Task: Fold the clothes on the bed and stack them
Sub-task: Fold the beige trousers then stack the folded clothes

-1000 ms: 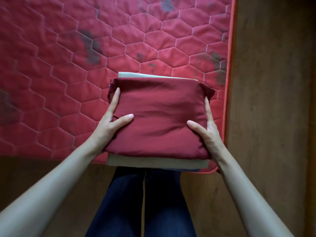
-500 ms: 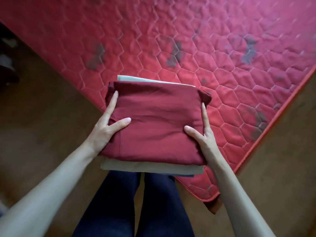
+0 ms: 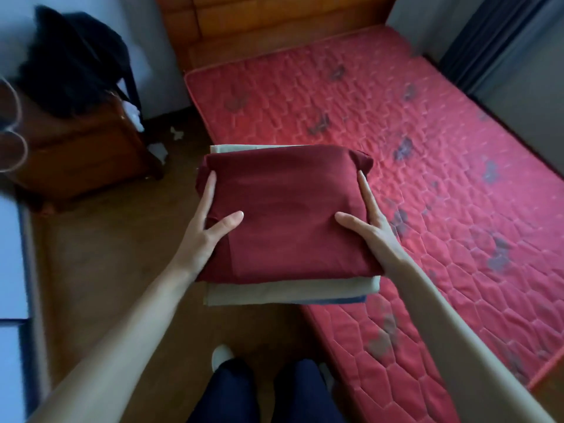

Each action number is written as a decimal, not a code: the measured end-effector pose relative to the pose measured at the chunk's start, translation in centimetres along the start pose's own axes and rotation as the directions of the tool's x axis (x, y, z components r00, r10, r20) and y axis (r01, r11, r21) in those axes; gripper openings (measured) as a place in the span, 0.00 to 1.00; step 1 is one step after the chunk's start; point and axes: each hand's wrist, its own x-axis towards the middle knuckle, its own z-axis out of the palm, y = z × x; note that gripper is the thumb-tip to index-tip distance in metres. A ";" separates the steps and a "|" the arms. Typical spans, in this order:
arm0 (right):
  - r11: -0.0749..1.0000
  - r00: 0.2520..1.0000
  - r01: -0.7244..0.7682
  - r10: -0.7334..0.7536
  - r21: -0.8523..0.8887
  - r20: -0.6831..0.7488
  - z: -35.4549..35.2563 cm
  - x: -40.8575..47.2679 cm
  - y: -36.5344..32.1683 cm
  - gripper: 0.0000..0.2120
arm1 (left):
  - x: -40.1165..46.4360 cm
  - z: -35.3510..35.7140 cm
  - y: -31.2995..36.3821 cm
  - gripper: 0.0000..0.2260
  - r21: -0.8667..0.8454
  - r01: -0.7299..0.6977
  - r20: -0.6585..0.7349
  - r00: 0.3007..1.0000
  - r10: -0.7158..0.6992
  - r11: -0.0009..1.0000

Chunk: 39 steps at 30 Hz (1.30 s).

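At far left a wooden cabinet (image 3: pixel 82 160) stands against the wall with a heap of dark clothing (image 3: pixel 70 56) on top of it; some pale scraps (image 3: pixel 158 149) lie on the brown floor (image 3: pixel 100 264) beside it. The left hand (image 3: pixel 204 230) grips the left side of a stack of folded clothes (image 3: pixel 287 221), thumb pressed on top and forefinger laid along the edge; its other fingers are hidden beneath, presumably curled under the pile. The stack is held in the air over the floor, just beside the bed's near edge: a dark red piece on top, a beige piece (image 3: pixel 290 291) under it, and a thin blue edge (image 3: pixel 348 300) at the bottom. The right hand (image 3: pixel 372 230) holds the right side the same way. Right of the stack lies the bed (image 3: pixel 427 166), a red quilted mattress with dark blotches, and a wooden headboard (image 3: pixel 274 19) behind. Dark trousers (image 3: pixel 268 392) and a pale shoe (image 3: pixel 221 355) show below.
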 end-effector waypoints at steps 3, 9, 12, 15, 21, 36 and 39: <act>0.998 0.997 0.053 -0.051 -0.040 0.057 4.8 4.8 -4.4 0.43 | 2.5 -5.8 1.8 0.37 -0.050 -0.052 -0.065 0.997 0.049 0.997; 0.989 0.984 0.147 -0.145 -0.011 0.105 12.1 12.9 -10.9 0.42 | 8.2 -14.9 5.6 0.38 -0.106 -0.130 -0.126 0.985 0.116 0.986; 0.987 0.980 0.159 -0.161 0.031 0.121 14.9 16.8 -12.8 0.40 | 11.4 -18.5 7.0 0.38 -0.097 -0.159 -0.143 0.979 0.145 0.982; 0.986 0.979 0.158 -0.163 0.044 0.123 17.3 21.0 -13.9 0.41 | 15.1 -21.6 8.0 0.38 -0.083 -0.176 -0.142 0.976 0.164 0.981; 0.986 0.976 0.149 -0.160 0.080 0.150 20.5 29.9 -16.2 0.41 | 22.8 -26.0 10.2 0.40 -0.051 -0.197 -0.161 0.969 0.186 0.979; 0.989 0.990 0.124 -0.129 0.082 0.054 27.8 48.3 -21.5 0.38 | 44.4 -36.7 12.3 0.36 -0.085 -0.155 -0.049 0.987 0.151 0.984; 0.988 0.994 0.105 -0.109 0.112 0.026 29.4 51.9 -22.7 0.38 | 49.4 -39.0 13.1 0.36 -0.097 -0.135 0.013 0.990 0.137 0.986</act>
